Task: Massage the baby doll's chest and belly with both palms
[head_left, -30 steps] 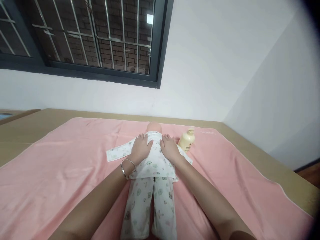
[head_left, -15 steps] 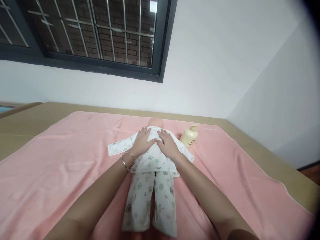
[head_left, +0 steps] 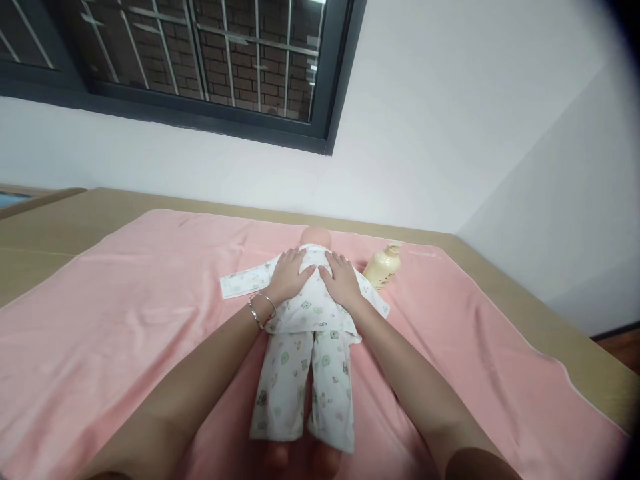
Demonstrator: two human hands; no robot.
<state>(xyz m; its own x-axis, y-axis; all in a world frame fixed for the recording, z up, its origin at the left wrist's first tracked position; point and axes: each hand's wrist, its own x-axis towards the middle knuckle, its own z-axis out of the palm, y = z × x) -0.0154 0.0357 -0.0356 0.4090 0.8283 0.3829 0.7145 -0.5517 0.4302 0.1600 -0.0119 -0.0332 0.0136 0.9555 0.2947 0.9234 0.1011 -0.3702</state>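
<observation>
A baby doll [head_left: 316,237] in a white printed top [head_left: 313,310] and matching trousers [head_left: 330,393] lies on a pink blanket [head_left: 150,300], its head toward the wall. Its face is out of sight, and its feet show at the bottom. My left hand [head_left: 290,275] lies flat on the left side of the doll's upper back, fingers pointing to the head. On the right side of the back rests my right hand [head_left: 343,281], also flat, thumb spread toward the other. A silver bangle [head_left: 261,312] circles my left wrist.
A pale yellow pump bottle [head_left: 383,267] stands tilted in view on the blanket, right of the doll. The blanket covers a tan surface [head_left: 125,200] that meets a white wall [head_left: 410,133]. A dark-framed window [head_left: 200,110] with bars is above.
My hands have slid slightly apart, outward across the doll's back, with a wider gap between the thumbs. The whole view has shifted slightly, with the doll and bottle appearing higher.
</observation>
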